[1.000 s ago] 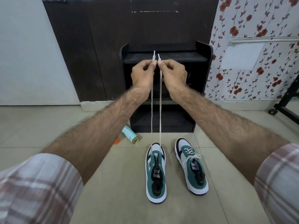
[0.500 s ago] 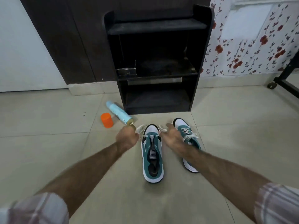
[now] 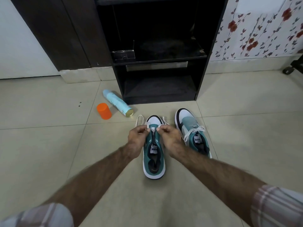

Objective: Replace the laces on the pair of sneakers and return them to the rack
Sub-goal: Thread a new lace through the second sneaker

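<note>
Both hands have come together over the toe end of the left sneaker (image 3: 153, 154) since half a second ago, when they were spread to either side of it. Left hand (image 3: 137, 139) pinches one run of the white lace (image 3: 140, 120) between curled fingers; right hand (image 3: 170, 139) pinches the other run in the same way, at the lowest eyelets. Slack lace loops onto the floor beyond the toe on both sides. This sneaker, teal and white, lies flat on the floor (image 3: 49, 145) with its tongue exposed and most eyelets unlaced. Right sneaker (image 3: 191, 128) stands just beside it, apart, laced and tied in a bow. Flooring is pale beige tile with visible grout lines and two small dark specks at the left. Black rack (image 3: 205, 63) stands directly beyond the sneakers against the wall; its two visible shelves are dark, and a small clear box (image 3: 124, 54) sits on the upper one. Pale blue spray can (image 3: 117, 103) lies on its side near the rack's left foot, with an orange cap (image 3: 104, 110) upright just beside it. Dark wood panelling (image 3: 65, 30) backs the rack at left; floral wallpaper (image 3: 262, 27) covers the wall at right. Plaid sleeves (image 3: 277, 208) show at the bottom corners.
</note>
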